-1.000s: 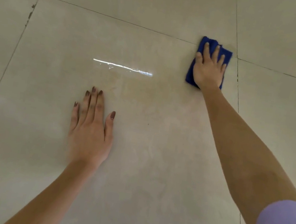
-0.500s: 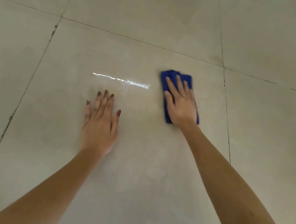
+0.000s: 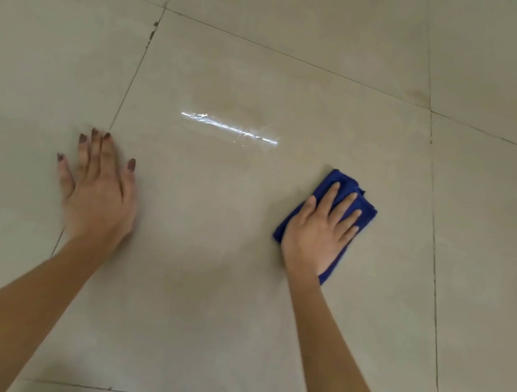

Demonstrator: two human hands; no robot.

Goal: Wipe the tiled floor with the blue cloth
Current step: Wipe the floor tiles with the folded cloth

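A folded blue cloth (image 3: 364, 208) lies on the beige tiled floor (image 3: 209, 289), on the right part of the large middle tile. My right hand (image 3: 322, 232) presses flat on top of it with fingers spread, hiding most of the cloth. My left hand (image 3: 99, 187) rests palm down on the floor at the left edge of the same tile, across the grout line, fingers apart and holding nothing.
Dark grout lines (image 3: 134, 76) frame the tile on all sides. A bright streak of reflected light (image 3: 228, 127) lies on the glossy tile between and beyond the hands. A faint brownish stain (image 3: 416, 93) marks the far right tile corner.
My right hand has slid the cloth from the tile's far right corner toward me, first leftward and then right again. The view has pulled back and my left hand sits farther left.
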